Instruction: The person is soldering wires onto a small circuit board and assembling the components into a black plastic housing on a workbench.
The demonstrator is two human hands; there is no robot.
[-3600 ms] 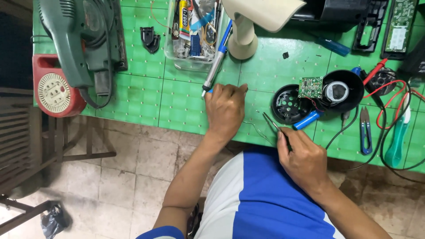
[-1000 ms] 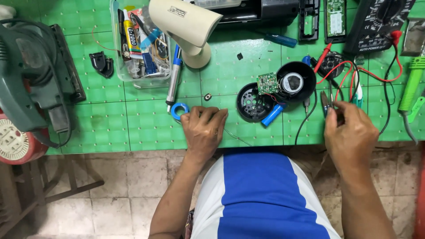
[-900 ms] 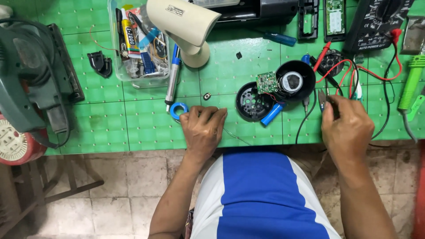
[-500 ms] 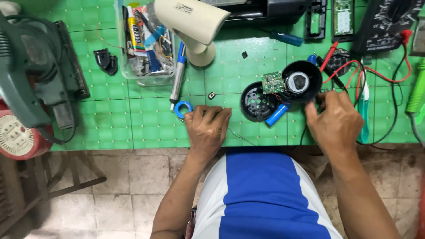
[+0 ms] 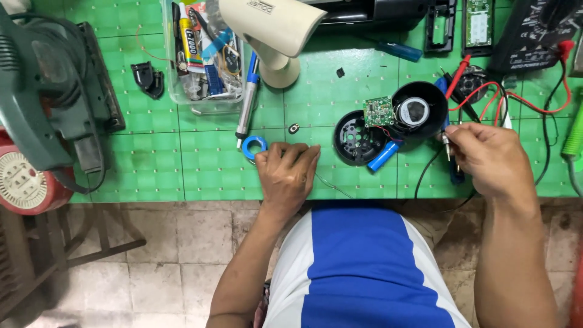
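Nearest, the left hand (image 5: 287, 177) lies curled on the green mat (image 5: 152, 164), fingertips beside a blue ring (image 5: 254, 146). Right hand (image 5: 486, 159) pinches a thin metal probe (image 5: 446, 143) by the open black housing (image 5: 388, 124).

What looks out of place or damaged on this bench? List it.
The round black device lies opened: its back cover sits apart on the green mat, and its circuit board tilts out on wires beside a loose blue cell. Nothing looks spilled.
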